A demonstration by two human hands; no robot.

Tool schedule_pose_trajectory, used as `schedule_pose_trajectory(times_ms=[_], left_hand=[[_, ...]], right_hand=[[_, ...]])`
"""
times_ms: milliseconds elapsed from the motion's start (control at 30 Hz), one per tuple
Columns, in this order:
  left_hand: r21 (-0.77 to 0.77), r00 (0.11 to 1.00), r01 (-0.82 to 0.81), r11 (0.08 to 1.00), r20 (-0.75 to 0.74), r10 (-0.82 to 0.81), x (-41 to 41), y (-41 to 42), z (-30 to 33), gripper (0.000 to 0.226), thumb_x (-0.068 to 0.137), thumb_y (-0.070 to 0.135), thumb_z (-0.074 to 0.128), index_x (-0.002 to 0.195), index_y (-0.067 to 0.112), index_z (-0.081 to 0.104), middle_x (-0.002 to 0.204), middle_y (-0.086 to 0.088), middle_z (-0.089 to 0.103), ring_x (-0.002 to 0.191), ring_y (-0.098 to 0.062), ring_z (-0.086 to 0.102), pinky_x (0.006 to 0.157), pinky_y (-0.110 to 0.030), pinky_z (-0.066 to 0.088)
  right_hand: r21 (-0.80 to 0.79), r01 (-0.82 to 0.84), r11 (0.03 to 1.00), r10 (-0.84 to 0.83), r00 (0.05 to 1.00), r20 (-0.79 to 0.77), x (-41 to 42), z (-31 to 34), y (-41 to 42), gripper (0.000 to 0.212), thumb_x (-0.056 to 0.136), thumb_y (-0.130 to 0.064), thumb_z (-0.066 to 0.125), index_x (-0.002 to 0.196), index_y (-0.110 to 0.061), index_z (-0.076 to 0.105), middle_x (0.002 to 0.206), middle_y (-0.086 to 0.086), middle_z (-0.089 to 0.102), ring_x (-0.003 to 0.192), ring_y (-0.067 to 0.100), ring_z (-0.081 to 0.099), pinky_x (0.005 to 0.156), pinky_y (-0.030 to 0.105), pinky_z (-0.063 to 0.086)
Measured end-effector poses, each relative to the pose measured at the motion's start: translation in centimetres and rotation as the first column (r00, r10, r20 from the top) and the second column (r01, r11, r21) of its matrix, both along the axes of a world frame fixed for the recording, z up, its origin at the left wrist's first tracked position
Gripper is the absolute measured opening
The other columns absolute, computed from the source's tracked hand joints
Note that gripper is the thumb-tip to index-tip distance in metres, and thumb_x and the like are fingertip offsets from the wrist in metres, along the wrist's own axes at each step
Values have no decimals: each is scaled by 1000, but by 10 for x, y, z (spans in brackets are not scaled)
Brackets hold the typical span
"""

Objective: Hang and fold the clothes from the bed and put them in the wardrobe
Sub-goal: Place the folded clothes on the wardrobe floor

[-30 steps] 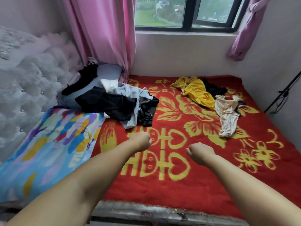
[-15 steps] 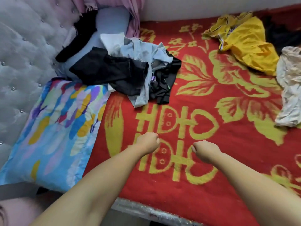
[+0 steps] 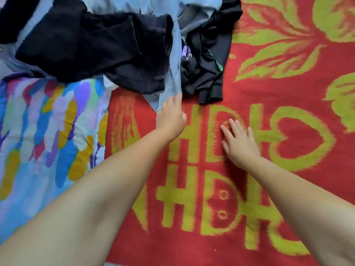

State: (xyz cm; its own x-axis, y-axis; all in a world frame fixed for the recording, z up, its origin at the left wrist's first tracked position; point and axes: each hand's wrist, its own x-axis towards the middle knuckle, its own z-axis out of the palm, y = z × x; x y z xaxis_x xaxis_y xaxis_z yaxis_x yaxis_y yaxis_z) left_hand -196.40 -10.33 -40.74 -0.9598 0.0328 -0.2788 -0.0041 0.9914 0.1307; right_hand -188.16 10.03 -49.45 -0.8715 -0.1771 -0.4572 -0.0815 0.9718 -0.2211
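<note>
While both fists were clenched over the blanket half a second ago, they've opened up now and the view has dropped a lot closer to the bed. The left hand [image 3: 170, 116] has reached forward to the near edge of the clothes pile, fingers stretched out and touching the hanging strip of the pale blue-grey denim garment [image 3: 173, 60]. Can't really tell if it's pinching the cloth yet or just laying fingers on it, the fingertips blend into the fabric. The right hand [image 3: 239, 143] is flat, fingers spread and relaxed, resting on the red plush blanket with yellow-green characters and flowers [image 3: 288, 189], holding nothing.

The pile itself sits at the far left part of the bed: a crumpled black jacket-like garment [image 3: 92, 47] lies left of the denim strip, partly over the top edge of the multicoloured brushstroke-print pillow [image 3: 44, 135], and another bunched black piece with a bit of purple and green showing [image 3: 207, 62] lies right of the strip, just beyond the left hand. The pillow lies along the left edge of the bed, beside the left forearm.

The yellow garment and the cream one that showed at the far right before are out of view now, same with the headboard.
</note>
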Motion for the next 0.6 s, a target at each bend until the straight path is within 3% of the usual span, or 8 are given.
schedule_pose_trajectory(times_ms=[100,200,300,400,600], left_hand=[[-11,997,-61,998,-54,60,-34,-21,-24,63,92,16,45,150,12,20,152,-11,25,140,-26,24,106,-43,31],[-46,987,-124,991,-105,119,-67,-37,-49,64,95,20,43,152,13,15,158,-11,14,145,-24,13,111,-40,24],[3,967,-219,976,-134,217,-102,-48,-64,61,95,19,42,151,13,17,154,-8,25,141,-23,24,108,-40,28],[-14,958,-251,968,-149,246,-123,-52,-71,59,93,14,47,148,12,24,140,-11,38,128,-27,37,100,-39,33],[22,961,-239,971,-135,240,-132,-60,-66,52,86,-6,40,135,11,37,125,-16,45,114,-34,44,82,-40,37]], right_hand=[[53,-24,998,30,994,-110,-10,-31,-12,56,100,-45,14,151,-34,-6,157,-5,-21,144,14,-22,112,51,-19],[52,-19,998,34,951,-307,-11,-47,-15,58,95,-43,22,151,-29,16,161,1,6,147,19,0,115,52,-11],[9,-34,999,34,923,-382,-12,-50,-18,59,91,-39,29,148,-24,31,158,7,21,146,24,13,115,53,-5],[13,-30,999,33,923,-385,-11,-48,-18,59,90,-38,30,147,-23,34,157,8,23,145,24,14,115,55,-3],[17,-28,999,32,927,-373,-13,-46,-15,60,89,-38,29,146,-22,36,157,9,24,145,24,13,115,54,-3]])
